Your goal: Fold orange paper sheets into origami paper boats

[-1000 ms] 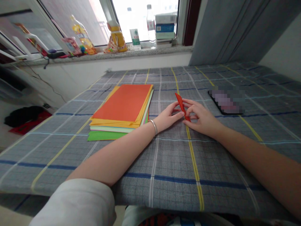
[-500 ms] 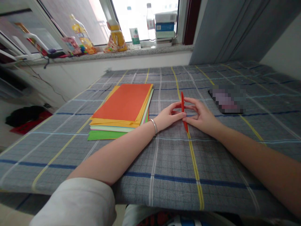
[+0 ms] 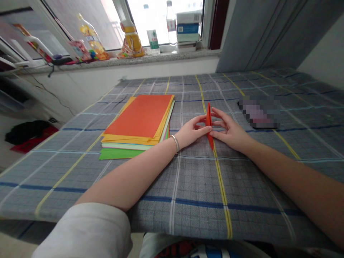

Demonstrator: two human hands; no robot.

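A piece of folded red paper (image 3: 209, 114) stands on edge over the table, seen nearly side-on as a narrow pointed strip. My left hand (image 3: 195, 129), with a silver bangle at the wrist, is closed on it from the left, thumb on the near side. From the right, my right hand (image 3: 228, 130) holds it between thumb and fingers, the index finger raised near its upper end. Left of my hands lies a stack of coloured paper (image 3: 141, 116), orange on top, with yellow, white and green sheets below.
A checked grey cloth (image 3: 193, 186) covers the table. A phone (image 3: 258, 114) with a blurred-out screen lies to the right. Bottles, a tube (image 3: 153, 40) and stacked boxes (image 3: 188, 30) line the windowsill (image 3: 166, 56). A grey curtain (image 3: 263, 36) hangs at the back right.
The folded red paper has turned or spread slightly, showing a bit more of its face. My right index finger has lifted a little. The view has shifted slightly.
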